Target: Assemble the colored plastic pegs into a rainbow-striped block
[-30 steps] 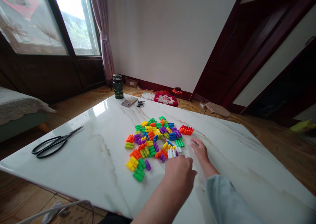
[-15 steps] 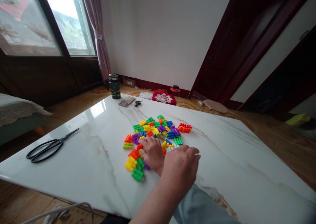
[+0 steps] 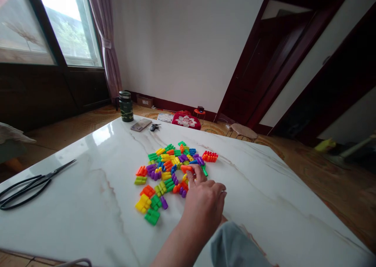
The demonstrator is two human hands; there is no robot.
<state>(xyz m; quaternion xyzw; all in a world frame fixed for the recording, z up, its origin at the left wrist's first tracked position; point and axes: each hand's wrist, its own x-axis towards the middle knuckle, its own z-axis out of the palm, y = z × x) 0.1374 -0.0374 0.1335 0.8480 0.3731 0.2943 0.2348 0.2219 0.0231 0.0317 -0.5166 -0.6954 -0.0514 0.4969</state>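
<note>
The right hand (image 3: 200, 174), mostly hidden behind the left, pinches an orange peg block (image 3: 187, 168) toward three o'clock of the block cluster (image 3: 167, 176), seemingly by the fingertips to spare its neighbours. The left hand (image 3: 204, 200) curls at five o'clock; I can't make out what, if anything, it grips. At eleven, a lidded camouflage flask (image 3: 126, 108) hides its contents; black-handled scissors (image 3: 38, 184) lie at nine, perhaps to leave the blocks room.

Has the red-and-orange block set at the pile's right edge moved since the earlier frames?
No. Against the keys, the red-and-orange block set looks unmoved; everything on the table just slides left together as the view shifts.
</note>
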